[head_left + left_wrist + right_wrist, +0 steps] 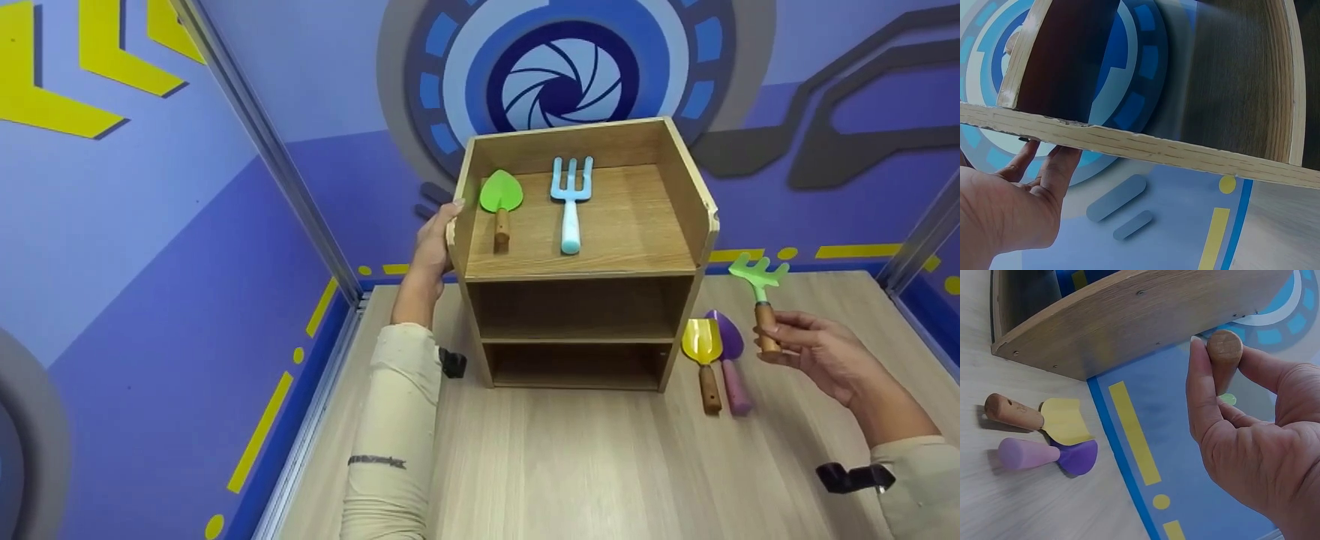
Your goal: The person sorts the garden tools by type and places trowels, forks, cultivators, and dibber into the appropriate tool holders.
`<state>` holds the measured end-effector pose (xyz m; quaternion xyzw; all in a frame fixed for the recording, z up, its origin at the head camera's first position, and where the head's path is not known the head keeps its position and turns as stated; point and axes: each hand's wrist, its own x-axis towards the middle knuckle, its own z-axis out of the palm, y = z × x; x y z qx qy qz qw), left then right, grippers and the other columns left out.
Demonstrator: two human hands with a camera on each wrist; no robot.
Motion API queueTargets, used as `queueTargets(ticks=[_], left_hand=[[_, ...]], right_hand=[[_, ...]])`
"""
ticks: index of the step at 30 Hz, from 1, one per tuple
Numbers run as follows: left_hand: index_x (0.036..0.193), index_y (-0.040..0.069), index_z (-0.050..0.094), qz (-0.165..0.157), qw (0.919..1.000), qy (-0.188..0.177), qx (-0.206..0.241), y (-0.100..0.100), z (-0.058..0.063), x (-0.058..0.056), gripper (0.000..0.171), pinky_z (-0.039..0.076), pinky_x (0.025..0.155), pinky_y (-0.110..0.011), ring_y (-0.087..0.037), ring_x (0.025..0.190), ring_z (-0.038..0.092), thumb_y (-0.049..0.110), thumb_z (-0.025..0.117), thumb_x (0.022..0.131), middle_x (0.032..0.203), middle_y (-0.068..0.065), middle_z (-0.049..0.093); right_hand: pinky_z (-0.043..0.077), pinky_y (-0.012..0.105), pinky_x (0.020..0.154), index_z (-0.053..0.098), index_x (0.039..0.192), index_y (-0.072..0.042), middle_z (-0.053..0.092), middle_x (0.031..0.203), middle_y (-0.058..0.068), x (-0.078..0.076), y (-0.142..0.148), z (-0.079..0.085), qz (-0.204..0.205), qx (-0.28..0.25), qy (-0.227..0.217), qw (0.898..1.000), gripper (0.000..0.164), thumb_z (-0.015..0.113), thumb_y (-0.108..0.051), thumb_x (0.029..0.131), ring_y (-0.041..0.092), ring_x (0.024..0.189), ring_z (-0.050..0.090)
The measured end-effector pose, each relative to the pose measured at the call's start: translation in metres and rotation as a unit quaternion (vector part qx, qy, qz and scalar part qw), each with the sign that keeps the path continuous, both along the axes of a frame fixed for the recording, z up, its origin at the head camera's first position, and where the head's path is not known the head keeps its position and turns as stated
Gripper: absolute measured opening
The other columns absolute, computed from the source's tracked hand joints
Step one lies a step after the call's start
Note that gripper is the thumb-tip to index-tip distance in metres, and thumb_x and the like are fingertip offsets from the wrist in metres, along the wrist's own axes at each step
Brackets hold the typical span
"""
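Note:
My right hand pinches the wooden handle of a green hand rake, its tines pointing up, right of the shelf. In the right wrist view the wooden handle shows end-on between thumb and fingers. The left hand rests against the left side of the wooden shelf near its top, fingers touching the outside of the panel. On the shelf's top board lie a green trowel with a wooden handle and a light blue hand fork.
On the table, right of the shelf, a yellow shovel with a wooden handle lies partly over a purple trowel. Two lower compartments of the shelf face the front. Blue printed walls stand behind and at the sides.

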<state>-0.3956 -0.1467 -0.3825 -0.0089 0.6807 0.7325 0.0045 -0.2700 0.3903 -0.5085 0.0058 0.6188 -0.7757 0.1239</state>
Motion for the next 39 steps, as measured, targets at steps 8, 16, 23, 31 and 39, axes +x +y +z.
queueTargets(ticks=[8,16,23,31,39], left_hand=[[0.149,0.016,0.061,-0.003,1.0,-0.002,0.004,-0.001,0.0,0.002,0.067,0.056,0.088,-0.034,-0.019,0.103,0.067,0.056,0.061,0.096,0.13,-0.014,0.068],[0.148,0.015,0.061,-0.002,1.0,-0.003,0.005,-0.001,0.001,0.002,0.068,0.054,0.095,-0.036,-0.021,0.11,0.065,0.056,0.062,0.095,0.134,-0.014,0.067],[0.148,0.014,0.062,0.0,1.0,-0.003,0.0,0.0,0.001,0.003,0.069,0.053,0.096,-0.036,-0.022,0.113,0.064,0.057,0.062,0.094,0.135,-0.015,0.066],[0.148,0.014,0.062,-0.001,1.0,0.0,0.0,0.0,0.0,0.003,0.068,0.052,0.097,-0.036,-0.022,0.114,0.064,0.056,0.062,0.094,0.137,-0.015,0.065],[0.147,0.012,0.063,0.005,0.9999,-0.001,0.011,0.001,0.0,0.001,0.068,0.054,0.088,-0.034,-0.02,0.103,0.065,0.055,0.062,0.094,0.125,-0.013,0.068]], right_hand=[[0.065,0.03,0.086,0.072,0.119,-0.019,0.076,0.113,-0.003,0.003,-0.003,0.015,0.006,-0.017,0.022,1.0,0.026,0.053,-0.004,0.11,0.015,0.101,0.078],[0.065,0.031,0.087,0.069,0.121,-0.017,0.075,0.117,0.0,0.003,-0.008,0.034,0.013,-0.037,0.037,0.999,0.026,0.051,-0.001,0.11,0.017,0.103,0.079],[0.065,0.032,0.086,0.069,0.123,-0.013,0.075,0.117,0.002,0.005,-0.011,0.043,0.017,-0.055,0.049,0.997,0.028,0.049,0.002,0.11,0.019,0.103,0.079],[0.065,0.032,0.085,0.068,0.126,-0.01,0.074,0.118,0.003,0.008,-0.018,0.055,0.02,-0.049,0.077,0.996,0.029,0.048,0.003,0.109,0.018,0.104,0.079],[0.066,0.035,0.082,0.069,0.128,-0.006,0.073,0.119,0.008,0.011,-0.026,0.068,0.027,-0.076,0.11,0.991,0.036,0.044,0.01,0.108,0.023,0.102,0.08]])
